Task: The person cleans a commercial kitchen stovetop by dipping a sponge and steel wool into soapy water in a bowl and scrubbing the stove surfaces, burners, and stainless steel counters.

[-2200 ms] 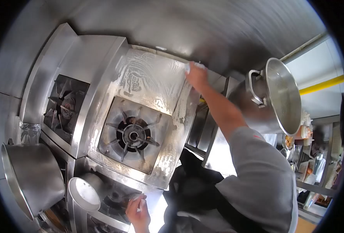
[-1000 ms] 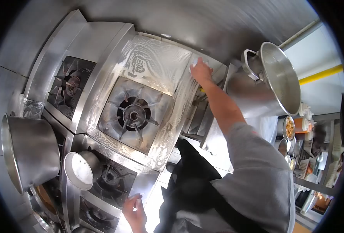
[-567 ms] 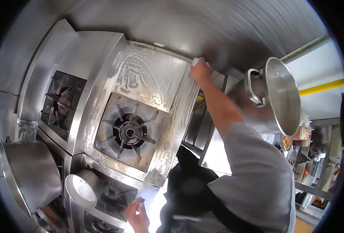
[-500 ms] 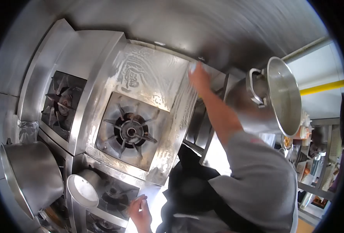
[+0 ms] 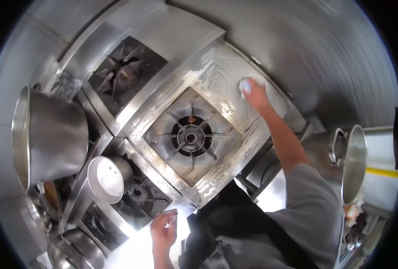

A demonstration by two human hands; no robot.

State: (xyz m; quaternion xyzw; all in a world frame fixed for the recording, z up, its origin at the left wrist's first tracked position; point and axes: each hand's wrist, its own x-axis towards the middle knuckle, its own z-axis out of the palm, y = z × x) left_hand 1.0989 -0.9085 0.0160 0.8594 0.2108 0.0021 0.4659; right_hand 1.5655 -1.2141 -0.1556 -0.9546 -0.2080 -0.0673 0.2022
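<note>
My right hand (image 5: 257,95) is closed around a small white and pale blue sponge (image 5: 245,86), pressed to the wet, soapy steel stove top (image 5: 217,67) behind the burner. Its fingers partly cover the sponge, so its full shape is hidden. Just in front of the stove's near corner, my left hand (image 5: 164,228) hovers with loosely bent fingers, a gap between thumb and fingers and nothing visible in it. Between the hands lies the burner with its spoked iron grate (image 5: 191,138). Streaks of suds coat the metal around it.
A large steel pot (image 5: 55,134) and a smaller saucepan (image 5: 107,179) stand at the left. Another burner (image 5: 126,75) sits beyond a raised steel divider (image 5: 163,85). A tall stockpot (image 5: 327,152) is close to my right arm. The steel wall (image 5: 315,54) rises behind.
My view has turned and shifted. My right hand has moved with the sponge from the stove top's right back edge onto its soapy back panel. My left hand remains near the front corner.
</note>
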